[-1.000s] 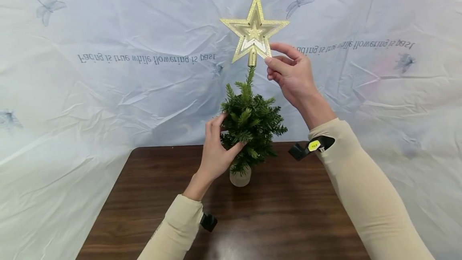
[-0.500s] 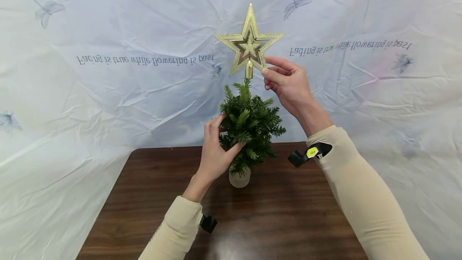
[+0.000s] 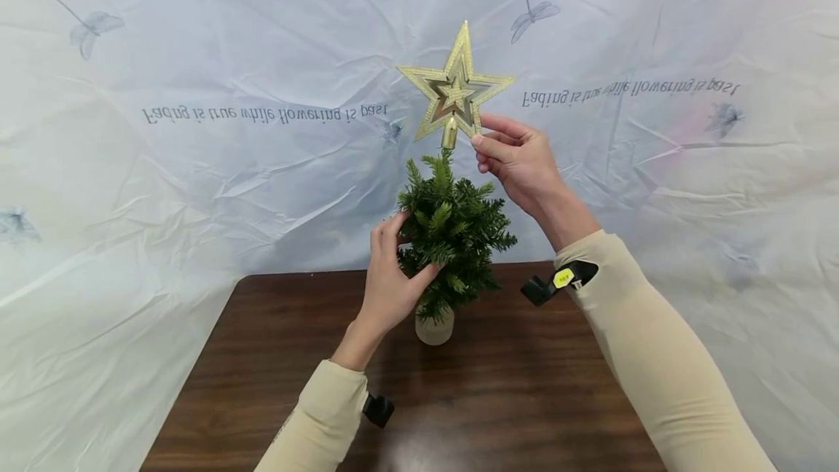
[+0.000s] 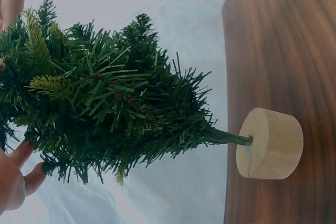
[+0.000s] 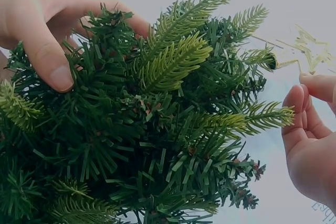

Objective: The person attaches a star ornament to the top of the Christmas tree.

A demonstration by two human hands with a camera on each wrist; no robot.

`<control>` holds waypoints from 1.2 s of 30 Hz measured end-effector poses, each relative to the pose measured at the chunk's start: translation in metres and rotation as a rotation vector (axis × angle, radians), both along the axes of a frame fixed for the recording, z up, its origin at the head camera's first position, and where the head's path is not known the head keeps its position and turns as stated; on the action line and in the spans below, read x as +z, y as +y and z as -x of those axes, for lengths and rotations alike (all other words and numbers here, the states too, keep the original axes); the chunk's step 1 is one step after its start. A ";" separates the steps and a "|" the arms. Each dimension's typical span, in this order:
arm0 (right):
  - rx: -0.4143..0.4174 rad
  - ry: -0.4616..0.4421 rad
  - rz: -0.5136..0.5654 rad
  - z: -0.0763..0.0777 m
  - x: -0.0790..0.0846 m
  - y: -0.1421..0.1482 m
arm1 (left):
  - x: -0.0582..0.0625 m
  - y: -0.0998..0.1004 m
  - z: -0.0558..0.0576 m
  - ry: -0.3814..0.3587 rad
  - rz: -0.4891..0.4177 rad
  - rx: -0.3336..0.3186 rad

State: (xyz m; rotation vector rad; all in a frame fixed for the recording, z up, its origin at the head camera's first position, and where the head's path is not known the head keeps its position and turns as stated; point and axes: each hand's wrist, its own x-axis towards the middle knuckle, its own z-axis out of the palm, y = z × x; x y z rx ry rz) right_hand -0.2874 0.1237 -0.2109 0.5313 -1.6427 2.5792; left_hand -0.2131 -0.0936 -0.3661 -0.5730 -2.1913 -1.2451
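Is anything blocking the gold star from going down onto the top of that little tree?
Nothing visible does. The star, pinched by the right hand, sits with its socket right at the top sprig of the tree. The left hand grips the branches lower down, clear of the tip.

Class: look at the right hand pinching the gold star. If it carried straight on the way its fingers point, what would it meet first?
Probably the gold star itself: the right hand already pinches its lower point. Past that, only the white backdrop, though depth is unclear.
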 end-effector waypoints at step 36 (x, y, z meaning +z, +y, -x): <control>-0.161 0.193 -0.202 -0.003 -0.019 0.025 | 0.007 -0.012 0.011 -0.020 0.025 -0.025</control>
